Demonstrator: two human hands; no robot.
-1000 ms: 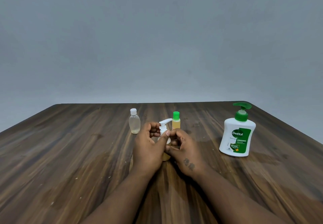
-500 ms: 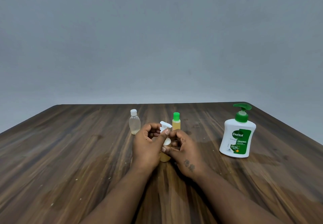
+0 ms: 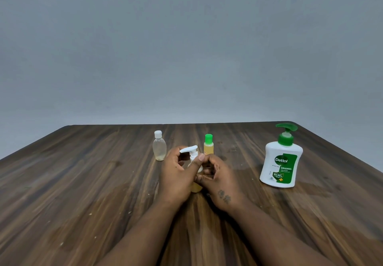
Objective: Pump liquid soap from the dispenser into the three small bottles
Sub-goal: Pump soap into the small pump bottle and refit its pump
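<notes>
A small bottle [image 3: 196,187] with a white pump top [image 3: 189,150] stands at the table's middle, mostly hidden between my hands. My left hand [image 3: 176,178] curls round it, thumb up by the pump collar. My right hand [image 3: 219,180] grips the bottle's body from the right. Behind stand a clear small bottle [image 3: 159,147] with a white cap and a yellow small bottle [image 3: 208,145] with a green cap, both capped. The white Dettol soap dispenser [image 3: 280,162] with a green pump stands upright at the right, apart from both hands.
The wooden table [image 3: 83,182] ends at a far edge just behind the bottles and at a slanted right edge beyond the dispenser. A plain grey wall stands behind.
The white pump top has turned between my fingers; its spout now points left. Both hands stay round the small bottle in the same place.
</notes>
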